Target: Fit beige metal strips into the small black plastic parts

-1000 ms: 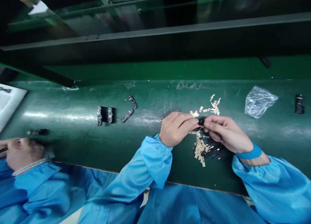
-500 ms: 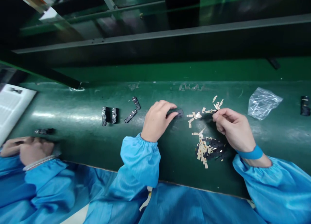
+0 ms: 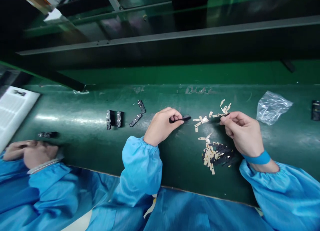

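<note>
Between the thumb and fingers of my left hand (image 3: 165,123) is a black plastic part (image 3: 185,118), narrow and tilted, its right end sticking out past the fingertips. My right hand (image 3: 241,129) pinches a small dark strip (image 3: 225,117); its exact kind is too small to tell. Just left of that hand lie loose cream-coloured tabs (image 3: 200,120), with more tabs (image 3: 225,107) above it. Nearer my body a pile of cream tabs (image 3: 209,156) mixes with small black strips (image 3: 223,154).
Black moulded parts (image 3: 113,119) lie left of my left hand, two more (image 3: 137,114) closer. A clear plastic bag (image 3: 273,107) rests to the right, a black part (image 3: 315,110) beyond. At far left are a co-worker's hands (image 3: 37,154) and a white tray (image 3: 17,107).
My left hand has tipped the black part from lying flat to a narrow edge-on view and closed its fingers around it. My right hand has hardly moved; its dark strip shows more clearly.
</note>
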Action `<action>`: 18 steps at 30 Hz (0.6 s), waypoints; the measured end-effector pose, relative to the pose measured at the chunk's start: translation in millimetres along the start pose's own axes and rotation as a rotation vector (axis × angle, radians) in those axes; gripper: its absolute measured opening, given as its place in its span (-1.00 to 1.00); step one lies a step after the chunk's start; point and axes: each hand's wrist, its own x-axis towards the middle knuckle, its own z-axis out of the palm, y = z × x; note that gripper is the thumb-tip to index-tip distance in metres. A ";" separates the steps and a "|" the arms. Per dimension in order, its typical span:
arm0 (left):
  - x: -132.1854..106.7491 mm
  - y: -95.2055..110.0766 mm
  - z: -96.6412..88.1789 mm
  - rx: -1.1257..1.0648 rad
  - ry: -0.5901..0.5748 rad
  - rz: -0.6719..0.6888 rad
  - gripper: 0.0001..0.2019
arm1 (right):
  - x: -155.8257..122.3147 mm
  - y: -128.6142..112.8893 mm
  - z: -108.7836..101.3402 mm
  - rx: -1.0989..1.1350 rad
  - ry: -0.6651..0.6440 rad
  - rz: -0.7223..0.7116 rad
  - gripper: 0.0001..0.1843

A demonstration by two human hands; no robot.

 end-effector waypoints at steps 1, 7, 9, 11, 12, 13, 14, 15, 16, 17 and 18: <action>0.0 1.7 1.8 -0.096 -0.024 -0.032 -0.92 | -0.7 -0.6 0.8 0.029 -0.004 0.005 -0.81; 1.3 26.6 47.8 -0.673 -0.244 -0.263 -0.88 | -9.8 -2.8 10.0 0.149 -0.052 0.026 -0.83; 1.9 33.6 65.6 -0.800 -0.238 -0.275 -0.94 | -12.0 -0.7 12.4 0.121 -0.043 0.021 -0.82; 1.7 36.8 77.4 -0.931 -0.261 -0.283 -0.88 | -13.2 1.3 14.4 0.049 -0.030 -0.001 -0.82; 1.2 37.2 80.8 -0.975 -0.268 -0.276 -0.85 | -13.6 1.7 15.4 0.005 -0.024 -0.015 -0.82; 0.6 37.2 82.9 -0.993 -0.267 -0.263 -0.82 | -14.1 1.7 16.4 -0.036 -0.016 -0.030 -0.82; -0.3 37.0 83.9 -0.985 -0.256 -0.241 -0.81 | -14.6 1.3 17.6 -0.072 -0.009 -0.045 -0.83; -1.1 36.8 84.2 -0.956 -0.238 -0.217 -0.79 | -15.1 0.8 18.8 -0.099 -0.002 -0.057 -0.84; -1.8 36.7 84.3 -0.918 -0.220 -0.195 -0.79 | -15.8 0.2 20.1 -0.115 0.009 -0.071 -0.84; -2.4 36.8 84.3 -0.884 -0.204 -0.180 -0.78 | -16.3 -0.1 21.2 -0.124 0.023 -0.084 -0.84; -2.8 37.1 84.6 -0.867 -0.193 -0.174 -0.78 | -16.8 -0.2 22.2 -0.127 0.037 -0.096 -0.83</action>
